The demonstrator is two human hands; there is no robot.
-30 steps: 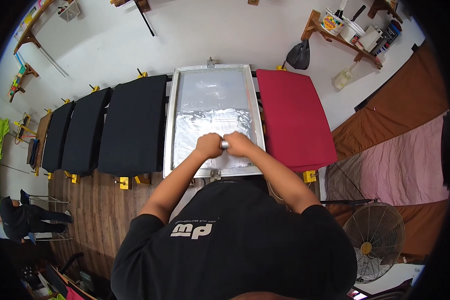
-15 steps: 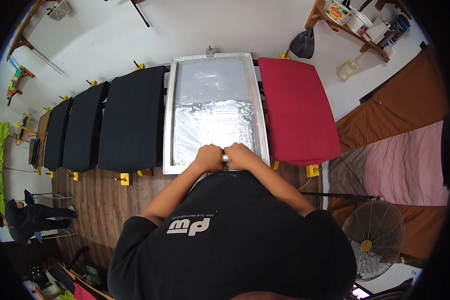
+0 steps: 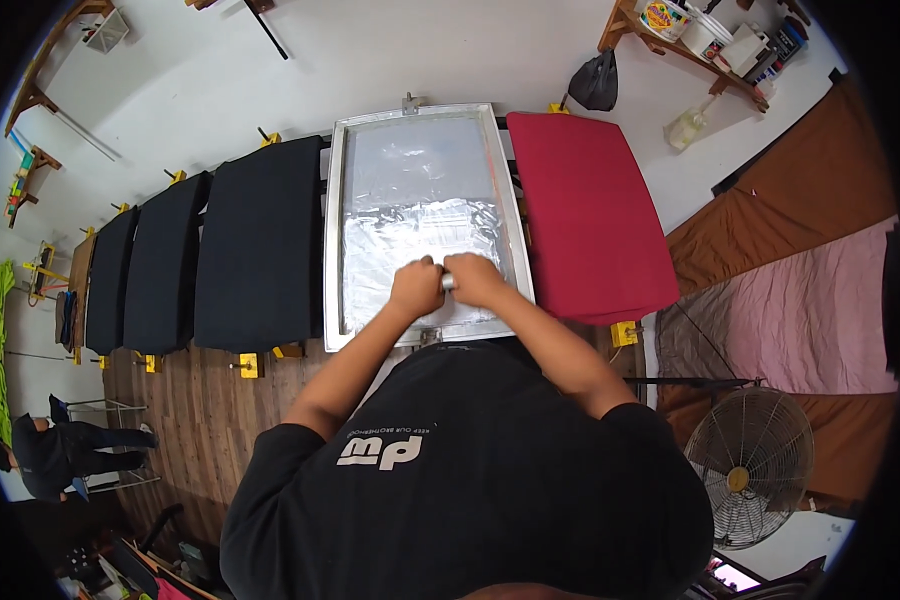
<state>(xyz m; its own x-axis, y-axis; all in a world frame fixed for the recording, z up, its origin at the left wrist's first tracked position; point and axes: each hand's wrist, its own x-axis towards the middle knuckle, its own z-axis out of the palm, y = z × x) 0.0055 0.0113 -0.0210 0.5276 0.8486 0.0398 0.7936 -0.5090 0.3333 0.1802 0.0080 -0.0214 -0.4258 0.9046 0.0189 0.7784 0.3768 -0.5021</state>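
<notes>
A silver-framed printing screen (image 3: 332,230) with a grey upper half and a shiny, film-like lower half lies in front of me. My left hand (image 3: 416,288) and my right hand (image 3: 476,280) are closed side by side around a silver bar handle (image 3: 448,283) over the lower part of the screen. Whatever the handle is attached to is hidden by my hands. Immediately right of the screen is a board covered in red cloth (image 3: 590,215); to its left are boards covered in black cloth (image 3: 255,245).
Yellow brackets (image 3: 250,365) carry the boards. A co-worker (image 3: 55,455) in dark clothes is at a metal rack (image 3: 120,407) on the lower left. Lower right stands a large fan (image 3: 745,470). Wall shelves (image 3: 720,85) hold tubs; brown and pink fabric (image 3: 790,320) hangs at the right.
My hands and the handle went toward me, down to the frame's near edge, half a second ago; now they are further forward again over the lower part of the screen.
</notes>
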